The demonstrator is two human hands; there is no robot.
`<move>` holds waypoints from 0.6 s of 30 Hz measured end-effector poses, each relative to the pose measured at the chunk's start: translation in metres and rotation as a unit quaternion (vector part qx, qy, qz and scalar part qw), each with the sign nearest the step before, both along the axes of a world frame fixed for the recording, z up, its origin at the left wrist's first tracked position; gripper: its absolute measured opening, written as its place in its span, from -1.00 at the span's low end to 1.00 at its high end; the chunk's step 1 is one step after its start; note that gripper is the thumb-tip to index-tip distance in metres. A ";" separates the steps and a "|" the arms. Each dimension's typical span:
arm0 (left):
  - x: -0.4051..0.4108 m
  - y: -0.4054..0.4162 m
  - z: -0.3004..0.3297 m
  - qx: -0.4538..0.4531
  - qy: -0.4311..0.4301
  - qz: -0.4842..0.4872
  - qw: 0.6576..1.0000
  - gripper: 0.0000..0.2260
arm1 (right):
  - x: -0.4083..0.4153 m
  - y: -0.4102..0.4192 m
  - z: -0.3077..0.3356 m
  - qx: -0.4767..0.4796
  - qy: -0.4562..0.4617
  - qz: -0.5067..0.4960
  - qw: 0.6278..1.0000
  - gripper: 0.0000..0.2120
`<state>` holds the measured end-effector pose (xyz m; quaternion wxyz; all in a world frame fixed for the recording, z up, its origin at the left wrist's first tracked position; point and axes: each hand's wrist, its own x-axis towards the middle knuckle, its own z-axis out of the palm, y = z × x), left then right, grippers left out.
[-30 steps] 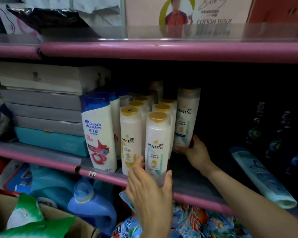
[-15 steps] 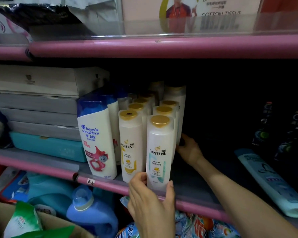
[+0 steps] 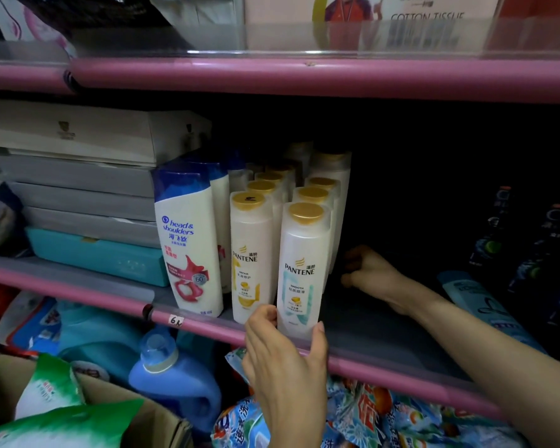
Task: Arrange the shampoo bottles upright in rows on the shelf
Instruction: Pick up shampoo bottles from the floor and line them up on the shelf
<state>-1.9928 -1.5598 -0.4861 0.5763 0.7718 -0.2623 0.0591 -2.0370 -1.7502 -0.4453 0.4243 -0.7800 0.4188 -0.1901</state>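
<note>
Counting what's on the pink-edged shelf (image 3: 385, 367): 2 rows of white shampoo bottles with gold caps run front to back. The left row, behind the yellow-label bottle (image 3: 251, 253), shows 4 caps, and the right row, behind the blue-label bottle (image 3: 303, 266), shows 3 caps plus a taller bottle (image 3: 332, 176) at the back; further in it's too dark to count. Just left of those are the blue-capped bottles (image 3: 188, 240), 2 clear ones in a line and maybe a 3rd cap behind, hard to tell. All of these stand upright, long axis vertical, caps up, labels facing out. 1 more light blue bottle (image 3: 479, 305) lies flat on its side well off to the right on the same shelf, long axis running front to back at a slant. The left hand (image 3: 285, 357) holds the blue-label bottle at its base right at the shelf's front edge, fingers on its left side, thumb on its right. The right hand (image 3: 369, 270) is reached in deep just right of the right row, fingers curled, but it's too dark to tell whether it holds anything. There are 5 flat boxes (image 3: 88, 176) stacked on the left end, 4 grey or white over 1 teal.
</note>
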 end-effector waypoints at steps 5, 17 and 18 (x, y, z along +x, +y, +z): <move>-0.001 0.002 0.000 0.006 0.013 -0.004 1.000 -0.45 | 0.005 0.027 -0.004 -0.073 -0.086 0.061 0.992 -0.68; -0.002 0.003 0.003 0.022 0.010 -0.002 1.000 -0.48 | 0.015 0.025 -0.008 -0.092 -0.101 0.050 0.989 -0.68; -0.002 0.003 0.003 0.023 0.009 -0.002 1.000 -0.48 | 0.014 0.024 -0.007 -0.081 -0.093 0.059 0.991 -0.67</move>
